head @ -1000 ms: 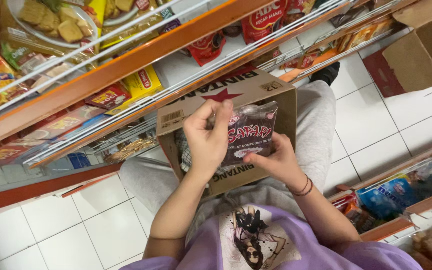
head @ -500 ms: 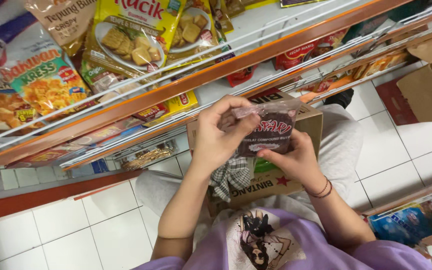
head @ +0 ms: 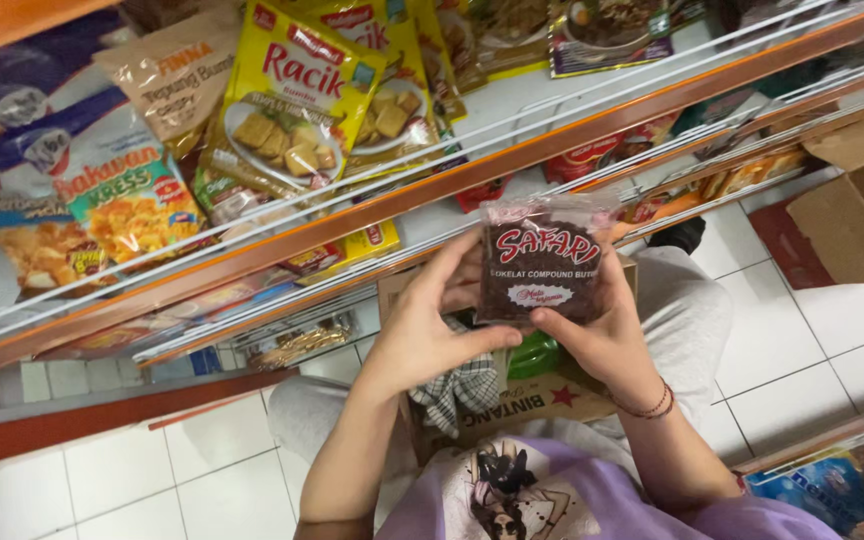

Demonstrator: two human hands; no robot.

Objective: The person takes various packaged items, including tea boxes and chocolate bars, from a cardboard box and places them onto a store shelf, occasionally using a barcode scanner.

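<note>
A clear packet of dark chocolate sprinkles [head: 542,262] with a red label is held up in front of me by both hands. My left hand [head: 430,325] grips its left edge and lower corner. My right hand [head: 604,340], with a thin bracelet at the wrist, supports its bottom right side. Below the packet, an open cardboard box [head: 512,400] rests on my lap, with a checked cloth [head: 464,388] and a green item [head: 535,355] inside.
Orange-edged wire shelves [head: 372,205] run across the view, stocked with yellow seasoning-flour packets [head: 297,100] and other food bags [head: 102,195]. Another cardboard box [head: 862,200] stands at the right on the white tiled floor [head: 822,350]. More packaged goods [head: 832,480] sit at lower right.
Both hands have lifted the sprinkles packet out of the box and up toward the shelves. My view has tilted upward, showing more of the upper shelf.
</note>
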